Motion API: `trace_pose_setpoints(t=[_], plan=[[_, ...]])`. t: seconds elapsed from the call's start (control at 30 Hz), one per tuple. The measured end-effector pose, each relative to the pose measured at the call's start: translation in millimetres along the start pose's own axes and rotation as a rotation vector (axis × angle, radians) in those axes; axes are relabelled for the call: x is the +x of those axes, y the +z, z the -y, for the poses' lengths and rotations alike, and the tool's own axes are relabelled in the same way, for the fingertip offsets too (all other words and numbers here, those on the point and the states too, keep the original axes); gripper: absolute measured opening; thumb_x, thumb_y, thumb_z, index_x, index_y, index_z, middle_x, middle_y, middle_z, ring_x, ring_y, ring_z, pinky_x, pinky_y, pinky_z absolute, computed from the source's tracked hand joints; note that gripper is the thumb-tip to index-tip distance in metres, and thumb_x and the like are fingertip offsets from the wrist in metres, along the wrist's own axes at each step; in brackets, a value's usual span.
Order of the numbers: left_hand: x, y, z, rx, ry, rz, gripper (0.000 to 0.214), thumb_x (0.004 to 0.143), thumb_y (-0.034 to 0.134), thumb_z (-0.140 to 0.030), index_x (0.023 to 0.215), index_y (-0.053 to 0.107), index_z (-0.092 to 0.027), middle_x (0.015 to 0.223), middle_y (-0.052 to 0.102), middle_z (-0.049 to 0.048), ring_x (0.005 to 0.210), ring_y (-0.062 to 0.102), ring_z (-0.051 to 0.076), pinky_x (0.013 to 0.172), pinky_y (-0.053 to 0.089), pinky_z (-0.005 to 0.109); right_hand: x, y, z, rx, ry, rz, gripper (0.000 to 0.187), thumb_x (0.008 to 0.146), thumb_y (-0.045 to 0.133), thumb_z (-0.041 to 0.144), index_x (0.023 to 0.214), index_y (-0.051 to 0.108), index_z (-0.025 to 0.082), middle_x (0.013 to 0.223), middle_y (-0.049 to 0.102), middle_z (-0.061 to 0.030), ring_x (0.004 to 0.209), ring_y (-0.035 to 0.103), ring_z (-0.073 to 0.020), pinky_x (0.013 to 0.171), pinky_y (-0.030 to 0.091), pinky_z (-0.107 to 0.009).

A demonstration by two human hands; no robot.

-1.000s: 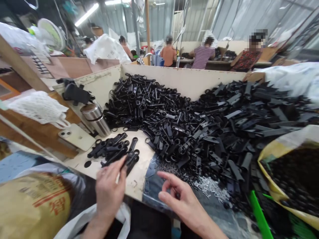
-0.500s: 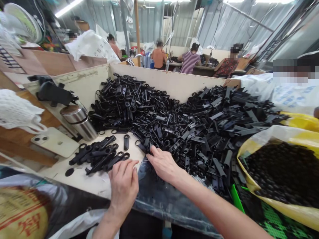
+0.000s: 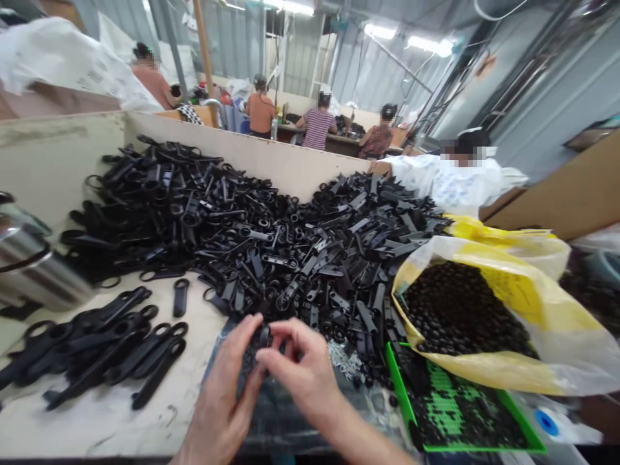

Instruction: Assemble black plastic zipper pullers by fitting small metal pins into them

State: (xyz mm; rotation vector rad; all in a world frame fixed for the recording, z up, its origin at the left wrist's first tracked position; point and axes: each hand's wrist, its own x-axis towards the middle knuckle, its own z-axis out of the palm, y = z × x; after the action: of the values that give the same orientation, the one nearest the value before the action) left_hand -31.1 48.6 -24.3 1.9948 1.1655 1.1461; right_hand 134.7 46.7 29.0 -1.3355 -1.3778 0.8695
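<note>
Both hands have drawn back from the pile and met low in the middle of the frame. My right hand (image 3: pixel 303 374), which was out on the heap, now faces my left hand (image 3: pixel 220 403). Each grip is narrow, fingertips pinched on one small black plastic piece (image 3: pixel 264 337) held just above the dark sheet (image 3: pixel 281 423), likely so both ends stay steady. Just beyond lies the big heap of black plastic pulls (image 3: pixel 271 239), close enough for picking. At lower left, a row of long black looped pulls (image 3: pixel 101 352) lies apart on the pale counter (image 3: pixel 188 394). At right, a yellow plastic bag of small black beads (image 3: pixel 527 303) gapes open above a green tray (image 3: pixel 402 400).
</note>
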Motion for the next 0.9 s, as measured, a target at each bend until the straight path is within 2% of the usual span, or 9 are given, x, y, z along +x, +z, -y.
trace_pose_setpoints(t=[0.03,0.1,0.2,0.27,0.4,0.57,0.7,0.8,0.9], plan=[[-7,9.3,-4,-0.076,0.000,0.031,0.051,0.102,0.051,-0.028,0.151,0.046,-0.039,0.153,0.057,0.0004,0.139,0.055,0.024,0.114,0.048,0.040,-14,0,-5,0.073,0.099,-0.018,0.032,0.085,0.080,0.044,0.107,0.077,0.019,0.074,0.067,0.0030,0.054,0.048,-0.0094,0.050,0.041,-0.021],[-21,23.5,-14,-0.258,-0.213,0.051,0.045,0.103,0.049,-0.032,0.147,0.054,-0.038,0.150,0.061,0.0001,0.133,0.060,0.025,0.112,0.050,0.039,-30,-8,-15,0.087,0.199,0.074,0.031,0.088,0.077,0.044,0.104,0.079,0.017,0.074,0.070,0.0015,0.055,0.050,-0.0094,0.050,0.040,-0.020],[-30,28.0,-28,-0.644,-0.680,0.049,0.041,0.097,0.058,-0.043,0.134,0.068,-0.029,0.121,0.076,0.0058,0.104,0.071,0.027,0.092,0.059,0.038,-26,-43,-27,-0.272,0.094,0.205,0.028,0.100,0.062,0.039,0.106,0.079,0.018,0.074,0.073,-0.0002,0.059,0.060,-0.0120,0.052,0.045,-0.019],[-25,21.6,-34,-0.927,-0.919,0.055,0.042,0.092,0.065,-0.042,0.129,0.071,-0.025,0.097,0.077,0.0061,0.083,0.068,0.023,0.074,0.060,0.034,-13,-71,-35,-0.578,-0.007,0.126,0.024,0.102,0.059,0.032,0.108,0.078,0.020,0.086,0.075,-0.0025,0.070,0.066,-0.0148,0.064,0.051,-0.023],[-11,5.5,-34,-1.196,-1.164,0.063,0.046,0.083,0.075,-0.039,0.125,0.072,-0.019,0.087,0.074,0.0069,0.074,0.062,0.018,0.068,0.054,0.029,10,-109,-50,-0.774,-0.036,0.106,0.021,0.100,0.058,0.023,0.110,0.077,0.023,0.105,0.072,-0.0067,0.087,0.071,-0.0196,0.075,0.053,-0.027],[-10,1.2,-44,-1.122,-1.160,0.093,0.051,0.082,0.080,-0.048,0.122,0.072,-0.017,0.091,0.074,0.0077,0.074,0.060,0.016,0.061,0.049,0.025,6,-113,-50,-0.822,-0.075,0.131,0.021,0.099,0.059,0.018,0.108,0.077,0.023,0.103,0.074,-0.0065,0.088,0.073,-0.0197,0.077,0.053,-0.026],[-14,4.7,-59,-0.996,-1.075,0.114,0.053,0.082,0.080,-0.051,0.122,0.072,-0.018,0.100,0.075,0.0096,0.074,0.060,0.015,0.058,0.045,0.024,-16,-93,-28,-0.484,-0.199,0.146,0.019,0.103,0.060,0.023,0.109,0.078,0.024,0.100,0.075,-0.0045,0.085,0.072,-0.0166,0.074,0.054,-0.024],[-19,5.7,-62,-0.884,-0.979,0.186,0.061,0.080,0.077,-0.060,0.123,0.072,-0.017,0.078,0.071,0.0042,0.063,0.055,0.014,0.055,0.042,0.025,-33,-68,-13,-0.280,-0.286,0.278,0.021,0.105,0.057,0.022,0.113,0.077,0.024,0.097,0.075,-0.0041,0.082,0.072,-0.0149,0.073,0.055,-0.023],[-24,1.4,-61,-0.822,-0.968,0.222,0.066,0.079,0.074,-0.066,0.123,0.072,-0.017,0.063,0.061,-0.0010,0.058,0.050,0.013,0.053,0.039,0.024,-40,-49,-9,-0.276,-0.283,0.311,0.021,0.105,0.056,0.024,0.108,0.077,0.022,0.086,0.073,-0.0037,0.074,0.070,-0.0148,0.066,0.054,-0.023]])
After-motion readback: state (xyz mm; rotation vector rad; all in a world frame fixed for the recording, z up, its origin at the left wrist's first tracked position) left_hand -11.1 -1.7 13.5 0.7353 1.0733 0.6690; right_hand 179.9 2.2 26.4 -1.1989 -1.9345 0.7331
